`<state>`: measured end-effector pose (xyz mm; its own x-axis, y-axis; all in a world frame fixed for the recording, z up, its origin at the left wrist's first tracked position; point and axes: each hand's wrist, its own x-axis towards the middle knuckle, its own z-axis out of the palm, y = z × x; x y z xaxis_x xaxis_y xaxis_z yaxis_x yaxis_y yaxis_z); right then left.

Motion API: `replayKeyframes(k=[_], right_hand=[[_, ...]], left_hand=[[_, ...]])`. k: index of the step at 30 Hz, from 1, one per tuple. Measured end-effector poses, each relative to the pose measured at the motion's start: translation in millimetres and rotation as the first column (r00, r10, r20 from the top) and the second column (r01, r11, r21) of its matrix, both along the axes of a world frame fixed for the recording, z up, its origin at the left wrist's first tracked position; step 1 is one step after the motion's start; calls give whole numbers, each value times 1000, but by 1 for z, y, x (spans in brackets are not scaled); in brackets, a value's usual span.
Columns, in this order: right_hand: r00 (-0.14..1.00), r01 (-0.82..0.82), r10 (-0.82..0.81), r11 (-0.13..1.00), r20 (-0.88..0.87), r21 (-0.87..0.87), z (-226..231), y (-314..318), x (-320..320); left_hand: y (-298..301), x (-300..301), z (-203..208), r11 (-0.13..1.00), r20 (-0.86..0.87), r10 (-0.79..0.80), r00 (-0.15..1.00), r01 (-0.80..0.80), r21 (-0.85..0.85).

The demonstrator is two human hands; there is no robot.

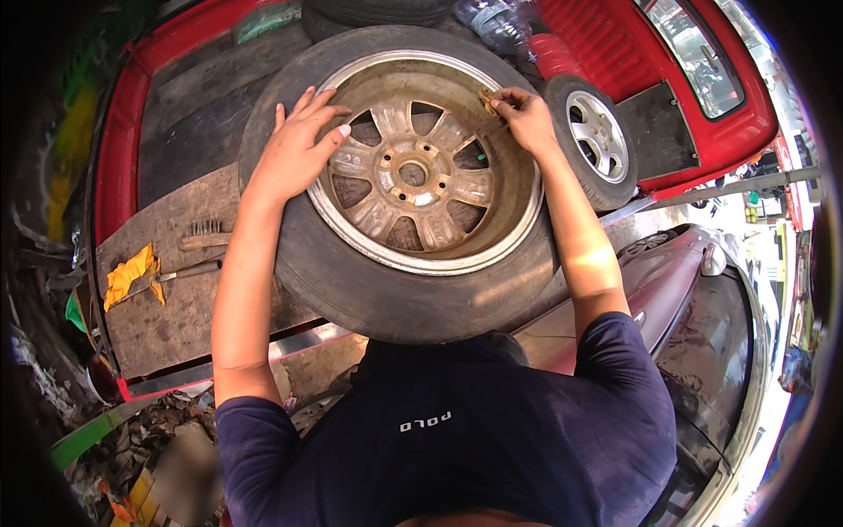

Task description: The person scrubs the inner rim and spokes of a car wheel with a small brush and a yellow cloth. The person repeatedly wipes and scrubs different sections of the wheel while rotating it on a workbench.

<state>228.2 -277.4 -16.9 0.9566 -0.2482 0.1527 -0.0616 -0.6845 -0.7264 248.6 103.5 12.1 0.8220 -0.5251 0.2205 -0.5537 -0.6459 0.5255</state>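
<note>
A wheel with a dusty, dirt-stained alloy rim (472,187) and a black tire (378,309) lies in front of me, the inner side of its rim facing up. My left hand (303,145) rests at the rim's left edge, fingers spread and holding nothing. At the upper right of the rim, my right hand (525,121) pinches a small crumpled yellowish-brown scrap (486,100) against or close to the inner wall. Whether the scrap is cloth or paper I cannot tell.
On the wooden board (176,325) at left lie a wire brush (206,235), a knife-like tool (191,270) and a yellow cloth (132,274). A second wheel (597,132) leans at right in the red truck bed (116,176). A dark maroon car (645,281) stands close at right.
</note>
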Motion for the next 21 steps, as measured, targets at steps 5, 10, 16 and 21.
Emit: replayKeyframes(k=[5, 10, 16, 21], right_hand=[[999, 9, -24, 943, 40, 333, 22, -15, -47], [987, 99, -141, 904, 72, 416, 27, -26, -94], [983, 113, -171, 862, 74, 494, 13, -19, -123], [985, 66, -138, 861, 105, 505, 13, -11, -145]], left_hand=[[0, 0, -2, 1000, 5, 2, 1000, -2, 15], [1, 1, -2, 999, -21, 6, 1000, -4, 53], [0, 0, -2, 999, 2, -3, 1000, 3, 45], [-2, -5, 1, 1000, 59, -27, 998, 27, 7]])
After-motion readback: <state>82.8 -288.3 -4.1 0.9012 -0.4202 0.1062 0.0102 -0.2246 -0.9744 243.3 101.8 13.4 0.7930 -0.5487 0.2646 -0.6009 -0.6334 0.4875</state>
